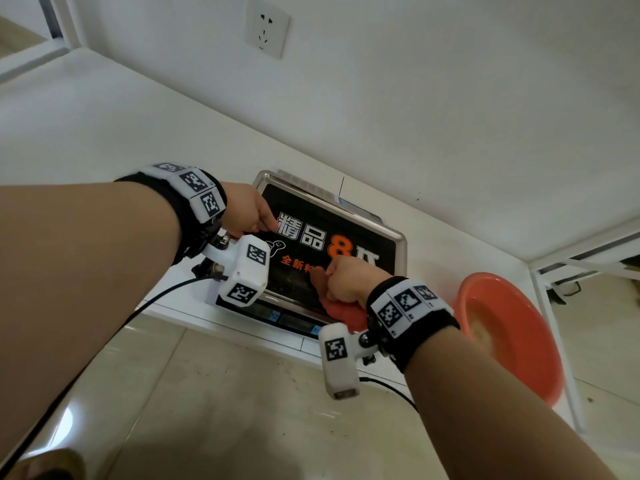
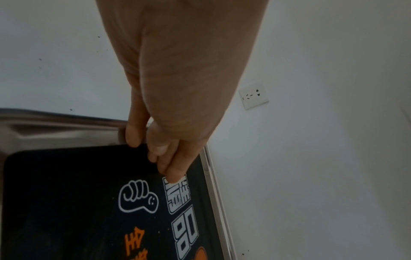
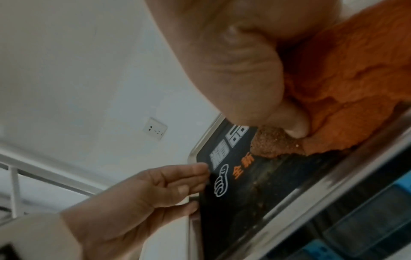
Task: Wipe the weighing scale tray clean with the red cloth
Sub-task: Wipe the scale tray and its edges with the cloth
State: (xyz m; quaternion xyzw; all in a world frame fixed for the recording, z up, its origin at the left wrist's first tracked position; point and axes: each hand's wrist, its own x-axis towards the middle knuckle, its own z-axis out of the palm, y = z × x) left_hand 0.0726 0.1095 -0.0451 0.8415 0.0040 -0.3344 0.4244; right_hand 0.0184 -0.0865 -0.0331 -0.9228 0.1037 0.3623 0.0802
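Observation:
The weighing scale's steel tray [image 1: 401,238] carries a black printed sheet with white and orange characters. My left hand [image 1: 249,209] lies at the tray's left edge, its fingers [image 2: 170,173] and thumb pressing down on the black sheet by the rim [image 2: 55,130]. Near the tray's front, my right hand [image 1: 346,278] grips the bunched red cloth [image 1: 346,311] and holds it down on the sheet. The right wrist view shows the cloth [image 3: 344,79] under the curled fingers [image 3: 295,126], brownish smears on the tray [image 3: 266,176], and the left hand [image 3: 144,190] beyond.
The scale's display panel [image 1: 298,322] faces me at the edge of a white counter. An orange basin [image 1: 512,334] stands right of the scale. A wall socket [image 1: 266,27] is on the white wall behind. A black cable [image 1: 104,341] hangs from my left wrist.

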